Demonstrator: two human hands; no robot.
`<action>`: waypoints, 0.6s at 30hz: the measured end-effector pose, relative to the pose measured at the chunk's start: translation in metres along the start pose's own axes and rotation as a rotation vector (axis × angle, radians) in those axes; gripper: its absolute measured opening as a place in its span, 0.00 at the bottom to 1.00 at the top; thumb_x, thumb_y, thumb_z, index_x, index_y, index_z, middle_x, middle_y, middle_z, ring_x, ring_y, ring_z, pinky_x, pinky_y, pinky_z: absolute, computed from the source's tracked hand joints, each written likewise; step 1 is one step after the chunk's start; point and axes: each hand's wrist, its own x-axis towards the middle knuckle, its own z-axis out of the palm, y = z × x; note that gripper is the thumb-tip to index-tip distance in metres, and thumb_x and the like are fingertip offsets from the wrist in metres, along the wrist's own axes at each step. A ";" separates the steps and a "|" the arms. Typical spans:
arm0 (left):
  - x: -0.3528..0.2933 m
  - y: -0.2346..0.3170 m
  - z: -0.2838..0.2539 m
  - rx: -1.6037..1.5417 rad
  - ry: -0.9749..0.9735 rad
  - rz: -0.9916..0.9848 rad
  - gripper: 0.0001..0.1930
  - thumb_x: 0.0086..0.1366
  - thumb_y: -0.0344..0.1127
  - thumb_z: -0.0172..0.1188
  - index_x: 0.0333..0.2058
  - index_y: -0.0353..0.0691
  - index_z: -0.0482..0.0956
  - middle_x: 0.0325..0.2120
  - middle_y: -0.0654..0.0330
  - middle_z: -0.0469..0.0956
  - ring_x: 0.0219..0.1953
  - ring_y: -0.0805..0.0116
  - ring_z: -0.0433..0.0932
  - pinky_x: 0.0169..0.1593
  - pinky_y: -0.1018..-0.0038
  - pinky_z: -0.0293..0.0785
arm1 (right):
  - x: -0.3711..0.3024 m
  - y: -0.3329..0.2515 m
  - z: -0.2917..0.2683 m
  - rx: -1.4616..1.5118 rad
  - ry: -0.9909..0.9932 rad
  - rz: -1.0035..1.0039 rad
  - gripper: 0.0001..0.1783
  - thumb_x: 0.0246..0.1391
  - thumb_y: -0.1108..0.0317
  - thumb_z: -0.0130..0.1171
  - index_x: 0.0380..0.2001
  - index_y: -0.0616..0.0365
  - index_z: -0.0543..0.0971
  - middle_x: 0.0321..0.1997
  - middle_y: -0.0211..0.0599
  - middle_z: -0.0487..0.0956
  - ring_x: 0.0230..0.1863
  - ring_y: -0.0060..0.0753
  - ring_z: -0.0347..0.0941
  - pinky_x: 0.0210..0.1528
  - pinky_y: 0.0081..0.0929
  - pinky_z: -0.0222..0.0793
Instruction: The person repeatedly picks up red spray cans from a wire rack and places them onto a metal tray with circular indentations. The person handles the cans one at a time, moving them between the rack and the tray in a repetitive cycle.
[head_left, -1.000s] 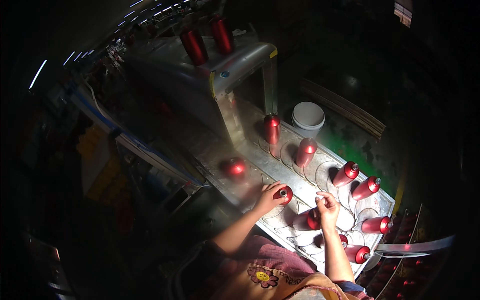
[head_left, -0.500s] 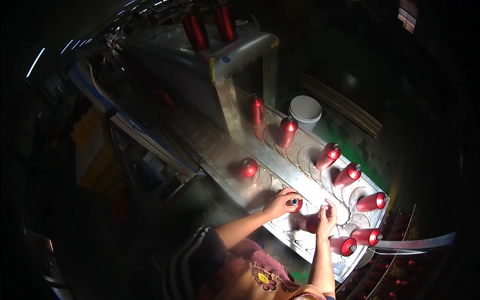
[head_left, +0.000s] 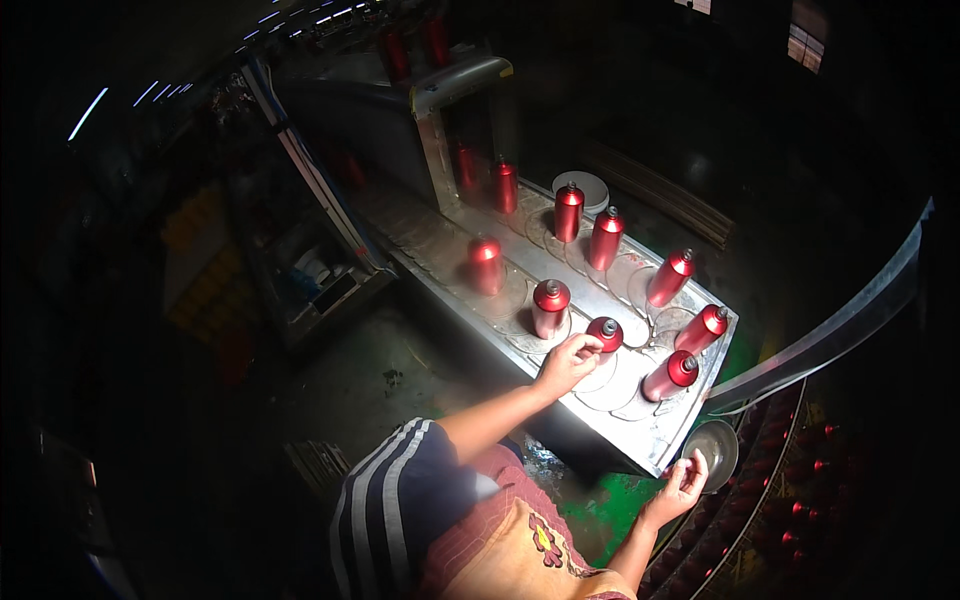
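Several shiny red bottles with narrow metallic necks stand on a pale metal conveyor table (head_left: 630, 385). Bent around the near-left side of one red bottle (head_left: 608, 328), my left hand (head_left: 568, 366) has its fingertips closed against it; the hand covers part of the bottle's lower body. Left of that stands another red bottle (head_left: 551, 308), and to the right leans a red bottle (head_left: 672, 376). My right hand (head_left: 684, 482) is off the table's near corner, fingers loosely curled and apart with nothing visible in them. It overlaps the near edge of a grey bowl (head_left: 714, 448).
A metal housing (head_left: 440, 130) spans the far part of the conveyor, with dark red bottles on top. Beyond the far edge is a white bucket (head_left: 590, 186). A curved clear strip (head_left: 830, 340) rises on the right, above racks of red bottles (head_left: 790, 510).
My right hand has moved from above the table down to the bowl at its corner. My left hand stays at a bottle. The bottles have shifted along the table, and the view has turned.
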 end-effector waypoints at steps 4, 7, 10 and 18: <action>-0.052 0.014 0.098 0.044 -0.450 -0.044 0.10 0.64 0.34 0.63 0.42 0.39 0.83 0.31 0.65 0.81 0.36 0.78 0.76 0.42 0.77 0.73 | 0.004 0.001 -0.060 0.139 -0.015 0.078 0.17 0.60 0.80 0.55 0.52 0.62 0.74 0.32 0.24 0.70 0.28 0.12 0.64 0.29 0.12 0.63; -0.064 0.014 0.152 0.133 -0.787 -0.371 0.12 0.68 0.35 0.59 0.47 0.36 0.80 0.35 0.64 0.81 0.38 0.77 0.76 0.44 0.76 0.74 | 0.018 0.018 -0.090 0.193 -0.006 0.083 0.18 0.59 0.81 0.57 0.53 0.62 0.73 0.33 0.24 0.71 0.29 0.13 0.66 0.32 0.13 0.67; -0.062 -0.001 0.219 0.030 -0.951 -0.526 0.11 0.70 0.32 0.57 0.46 0.34 0.80 0.35 0.63 0.82 0.36 0.77 0.77 0.43 0.79 0.74 | 0.033 0.039 -0.143 0.203 0.138 0.102 0.19 0.59 0.80 0.58 0.54 0.60 0.73 0.33 0.24 0.72 0.30 0.11 0.66 0.31 0.12 0.65; -0.005 -0.109 0.425 0.242 -1.035 -0.471 0.08 0.70 0.31 0.56 0.45 0.38 0.80 0.34 0.66 0.82 0.32 0.80 0.77 0.35 0.82 0.73 | 0.099 0.110 -0.322 0.043 0.592 0.235 0.19 0.56 0.78 0.61 0.52 0.56 0.75 0.36 0.26 0.75 0.38 0.18 0.72 0.42 0.17 0.67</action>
